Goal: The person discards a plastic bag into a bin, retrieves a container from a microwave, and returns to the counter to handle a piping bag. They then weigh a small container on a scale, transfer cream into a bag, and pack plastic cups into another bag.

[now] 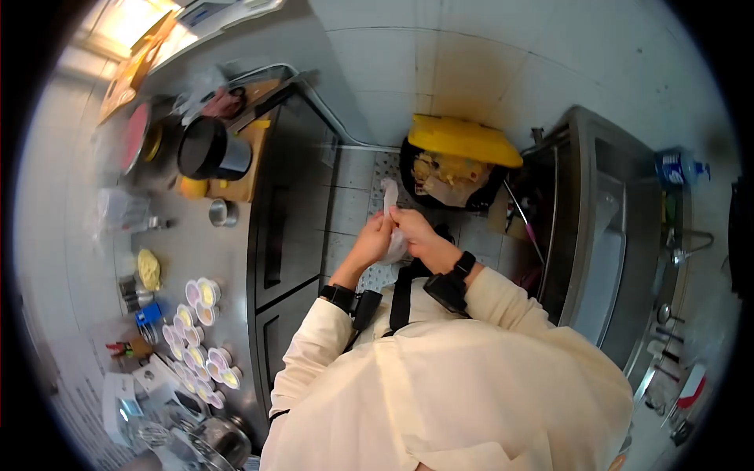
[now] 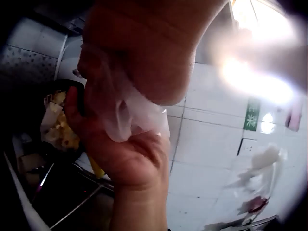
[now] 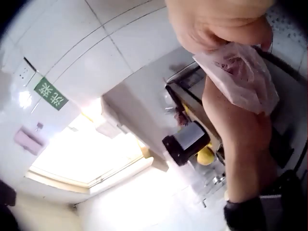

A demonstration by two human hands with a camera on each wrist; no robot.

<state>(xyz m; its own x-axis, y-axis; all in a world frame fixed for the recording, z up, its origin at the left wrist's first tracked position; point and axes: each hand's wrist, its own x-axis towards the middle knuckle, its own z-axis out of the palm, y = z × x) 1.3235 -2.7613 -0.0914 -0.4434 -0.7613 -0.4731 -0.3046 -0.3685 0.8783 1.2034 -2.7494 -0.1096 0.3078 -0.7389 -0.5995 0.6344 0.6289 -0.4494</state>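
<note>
A thin, translucent whitish plastic bag or sheet [image 1: 390, 190] runs through both hands, its top above the fingers and a fuller part hanging below. The left hand [image 1: 372, 240] pinches it from the left, close against the right hand [image 1: 418, 234], which grips it from the right. In the left wrist view the crumpled plastic [image 2: 127, 113] lies between the near left hand [image 2: 139, 53] and the right hand [image 2: 125, 154]. In the right wrist view the plastic [image 3: 240, 79] hangs beneath the right hand [image 3: 216, 24]; most fingertips are hidden.
An open bin [image 1: 406, 169] with a yellow lid [image 1: 463, 141] and food scraps stands just beyond the hands. To the left, a steel counter [image 1: 236, 259] holds a black container [image 1: 206, 149], a metal cup [image 1: 223, 213] and several small cups [image 1: 188, 334]. A steel sink [image 1: 601, 267] is at right.
</note>
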